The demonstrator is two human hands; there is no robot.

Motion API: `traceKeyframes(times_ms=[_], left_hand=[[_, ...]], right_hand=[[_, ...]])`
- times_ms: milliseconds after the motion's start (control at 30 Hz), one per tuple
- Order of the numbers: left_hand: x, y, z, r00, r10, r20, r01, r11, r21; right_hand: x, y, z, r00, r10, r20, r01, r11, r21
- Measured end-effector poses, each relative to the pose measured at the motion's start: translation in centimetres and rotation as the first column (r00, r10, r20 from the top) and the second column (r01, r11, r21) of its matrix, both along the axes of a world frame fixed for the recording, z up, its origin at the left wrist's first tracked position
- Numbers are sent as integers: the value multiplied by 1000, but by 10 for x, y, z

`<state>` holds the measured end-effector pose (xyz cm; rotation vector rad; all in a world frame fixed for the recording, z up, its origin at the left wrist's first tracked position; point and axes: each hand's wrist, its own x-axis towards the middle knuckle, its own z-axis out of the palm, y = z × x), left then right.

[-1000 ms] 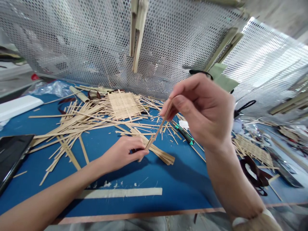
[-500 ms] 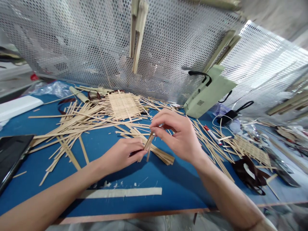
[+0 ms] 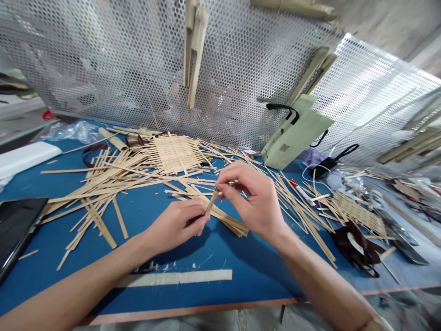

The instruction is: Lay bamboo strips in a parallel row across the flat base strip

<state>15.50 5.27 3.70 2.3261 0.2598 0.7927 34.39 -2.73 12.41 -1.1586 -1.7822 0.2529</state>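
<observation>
Between my two hands a thin bamboo strip (image 3: 212,202) is held at a slant above the blue table. My left hand (image 3: 179,220) pinches its lower end between thumb and fingers. At the upper end, my right hand (image 3: 250,197) grips it with thumb and forefinger. My fingers hide part of the strip, so I cannot tell whether it is one piece or several. Just behind and below lies a small bundle of bamboo strips (image 3: 230,223). Farther back is a square woven bamboo mat (image 3: 175,154) with loose strip ends.
Loose strips (image 3: 99,186) spread over the left. A phone (image 3: 20,230) lies at the left edge, a pale flat strip (image 3: 182,277) in front. To the right are a green paper bag (image 3: 292,133), a red-and-white marker (image 3: 303,193) and a dark brown cloth item (image 3: 356,248).
Both hands keep their grip and stay nearly in place. A second piece that hung below the fingers beside the held strip no longer shows. The view has shifted slightly.
</observation>
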Motion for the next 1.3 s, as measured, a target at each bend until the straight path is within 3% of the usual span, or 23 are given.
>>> traceKeyframes(times_ms=[67,133,167,267,333,400,500,567,633,767,933,1100,1300], left_hand=[[-2,0,3,998,59,32,-59,998,2],[-5,0,6,989,131,62,-133,990,34],[-6,1,6,985,160,71,-165,984,66],[-9,2,4,971,224,83,-238,944,228],[-9,2,1,966,247,75,-258,908,329],[-8,1,1,963,266,38,-263,905,335],[-7,-2,3,939,337,-64,-330,939,102],[-7,-3,4,904,407,-131,-420,903,-88],[-8,-3,4,882,439,-171,-468,857,-215],[-11,3,-1,924,364,-117,-381,848,-369],[-6,2,-1,976,218,22,-189,888,-419],[0,-6,-5,1000,2,22,13,773,-635],[2,-7,-11,999,-50,6,40,726,-686]], right_hand=[[8,0,12,993,-89,-80,92,995,38],[20,2,29,960,-179,-214,215,963,160],[27,3,38,936,-217,-279,290,922,256],[44,3,59,873,-300,-385,473,714,516],[45,2,61,864,-318,-390,498,649,575],[39,1,55,885,-292,-364,456,705,544],[25,0,38,905,-218,-364,357,856,375],[18,2,28,904,-190,-384,296,925,240],[14,6,22,898,-189,-398,260,956,133],[8,15,13,906,-190,-379,185,981,-48],[-3,26,-10,918,-152,-367,85,978,-192],[-5,33,-25,914,-91,-395,13,980,-198],[-4,29,-15,923,-52,-382,-8,988,-155]])
